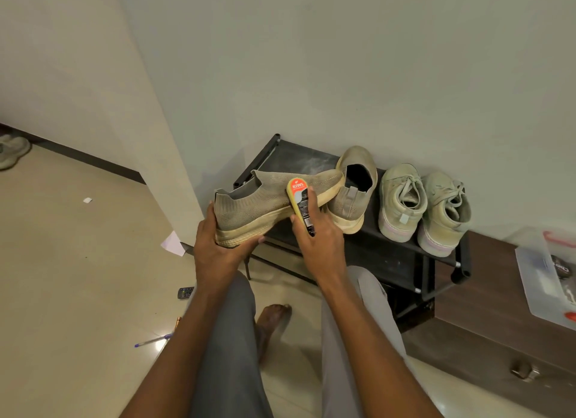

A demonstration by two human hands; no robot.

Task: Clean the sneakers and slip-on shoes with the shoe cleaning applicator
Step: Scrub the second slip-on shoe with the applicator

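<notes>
My left hand (pixel 218 243) grips the heel of a grey knit slip-on shoe (pixel 265 199), held sideways in the air above the left end of the black shoe rack (pixel 399 262). My right hand (pixel 318 240) holds the shoe cleaning applicator (pixel 300 204), orange and yellow at its top, and its sponge edge lies against the shoe's side near the sole. The second slip-on shoe (pixel 352 190) stands on the rack's top shelf with its heel toward me. Two pale green lace-up sneakers (pixel 424 205) sit to its right on the same shelf.
A brown wooden cabinet (pixel 486 318) stands right of the rack with a clear plastic box (pixel 548 277) on top. On the tiled floor lie a remote (pixel 186 292), a pen (pixel 152 340) and paper scraps (pixel 172 244). Another shoe (pixel 12 151) sits far left. My legs and bare foot (pixel 271 321) are below.
</notes>
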